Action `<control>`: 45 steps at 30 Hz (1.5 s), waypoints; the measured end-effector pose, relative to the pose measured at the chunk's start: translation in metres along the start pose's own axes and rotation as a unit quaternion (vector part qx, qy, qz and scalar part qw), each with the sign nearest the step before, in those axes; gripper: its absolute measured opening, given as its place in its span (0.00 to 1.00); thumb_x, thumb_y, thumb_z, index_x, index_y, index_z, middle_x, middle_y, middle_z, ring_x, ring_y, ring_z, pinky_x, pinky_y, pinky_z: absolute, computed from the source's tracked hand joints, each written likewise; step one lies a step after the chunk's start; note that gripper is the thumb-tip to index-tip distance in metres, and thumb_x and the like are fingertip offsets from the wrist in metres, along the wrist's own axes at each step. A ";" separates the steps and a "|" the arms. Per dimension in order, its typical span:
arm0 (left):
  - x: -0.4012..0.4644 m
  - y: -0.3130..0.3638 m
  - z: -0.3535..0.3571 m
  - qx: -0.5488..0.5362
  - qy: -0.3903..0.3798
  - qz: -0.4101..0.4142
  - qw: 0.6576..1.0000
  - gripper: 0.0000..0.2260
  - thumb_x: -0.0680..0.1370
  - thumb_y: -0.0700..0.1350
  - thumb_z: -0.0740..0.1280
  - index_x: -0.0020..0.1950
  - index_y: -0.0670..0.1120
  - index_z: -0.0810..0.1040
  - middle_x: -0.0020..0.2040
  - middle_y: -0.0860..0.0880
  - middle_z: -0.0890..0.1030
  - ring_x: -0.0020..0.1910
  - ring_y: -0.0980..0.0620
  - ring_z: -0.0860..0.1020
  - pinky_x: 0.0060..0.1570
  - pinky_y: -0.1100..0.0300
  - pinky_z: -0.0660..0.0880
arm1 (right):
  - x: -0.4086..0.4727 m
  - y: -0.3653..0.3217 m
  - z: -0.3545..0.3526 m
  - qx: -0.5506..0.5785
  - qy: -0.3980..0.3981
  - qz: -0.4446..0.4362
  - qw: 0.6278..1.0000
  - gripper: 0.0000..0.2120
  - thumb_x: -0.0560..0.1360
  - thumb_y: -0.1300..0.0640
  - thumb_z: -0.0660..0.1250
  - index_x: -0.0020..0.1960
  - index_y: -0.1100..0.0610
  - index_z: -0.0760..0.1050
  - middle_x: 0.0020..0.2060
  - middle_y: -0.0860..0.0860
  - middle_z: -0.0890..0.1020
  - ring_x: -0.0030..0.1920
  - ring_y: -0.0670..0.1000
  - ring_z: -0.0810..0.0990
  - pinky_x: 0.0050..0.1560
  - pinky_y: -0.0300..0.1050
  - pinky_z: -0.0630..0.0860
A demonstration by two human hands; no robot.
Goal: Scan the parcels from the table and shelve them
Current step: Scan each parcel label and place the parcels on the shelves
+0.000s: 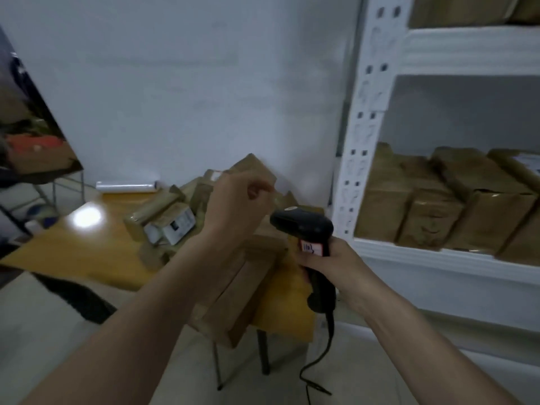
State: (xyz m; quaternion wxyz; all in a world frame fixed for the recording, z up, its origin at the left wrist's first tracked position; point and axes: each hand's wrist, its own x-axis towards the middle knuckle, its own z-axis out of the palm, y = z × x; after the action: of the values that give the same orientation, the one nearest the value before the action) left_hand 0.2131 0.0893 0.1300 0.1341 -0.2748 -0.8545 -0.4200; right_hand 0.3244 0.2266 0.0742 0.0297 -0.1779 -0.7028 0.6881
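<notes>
Right hand: the right hand (327, 258), at about 4 o'clock from the middle of the view, is wrapped round the grip of a black scanner (304, 226); its head points toward 10 o'clock, at the pile on the table, and its cord (317, 363) hangs down toward 6 o'clock
Left hand: the left hand (233, 206), near the centre, hangs over the pile with fingers loosely curled; motion blur hides whether it touches or pinches the parcel behind it, so I cannot tell its hold
Parcels on table: a heap of brown parcels (181, 209) lies on the yellow table (87, 252), from the centre out toward 9 o'clock, one with a white label facing up; a longer brown box (233, 299) sits at the table's near edge, at 6 o'clock from the left hand
Shelf: the white shelf (438, 252) stands at 3 o'clock, with a row of brown parcels (432, 206) upright on its middle level and more at 1 o'clock on the level above
Other: a roll of clear film (127, 186) lies at the table's far edge, at about 10 o'clock
Progress: partway, by my reading; many parcels are shelved, yet a good heap waits on the table
Step in hand: probably choosing or turning the next parcel for scanning
Left to do: scan each remaining parcel and carry it to the shelf
</notes>
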 end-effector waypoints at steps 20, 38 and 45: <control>0.059 -0.205 -0.005 0.136 -0.169 -0.116 0.969 0.11 0.79 0.43 0.64 0.59 0.48 0.81 0.56 0.50 0.81 0.49 0.55 0.75 0.46 0.62 0.71 | 0.146 0.031 0.101 -0.030 0.088 0.076 0.993 0.07 0.73 0.64 0.72 0.48 0.57 0.76 0.36 0.55 0.81 0.34 0.51 0.80 0.39 0.45 0.78; 0.098 -0.300 0.108 0.143 -0.362 -0.294 0.873 0.39 0.71 0.54 0.74 0.76 0.45 0.60 0.72 0.42 0.63 0.71 0.42 0.64 0.68 0.49 0.68 | 0.244 0.041 0.101 -0.022 0.110 0.165 0.980 0.10 0.73 0.68 0.70 0.48 0.55 0.74 0.40 0.57 0.80 0.42 0.53 0.80 0.51 0.51 0.80; 0.121 -0.288 0.143 0.021 -0.376 -0.279 0.883 0.39 0.73 0.49 0.74 0.78 0.45 0.56 0.74 0.43 0.63 0.72 0.43 0.64 0.67 0.50 0.68 | 0.271 0.057 0.080 0.006 0.256 0.203 0.945 0.09 0.74 0.68 0.68 0.52 0.60 0.74 0.38 0.57 0.77 0.37 0.53 0.77 0.38 0.44 0.75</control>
State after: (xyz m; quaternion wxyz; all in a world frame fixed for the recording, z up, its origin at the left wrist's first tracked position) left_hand -0.0529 0.1031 -0.0869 -0.3140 -0.1589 -0.8908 -0.2875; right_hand 0.0601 0.2284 -0.0408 0.0694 -0.4871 -0.6160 0.6152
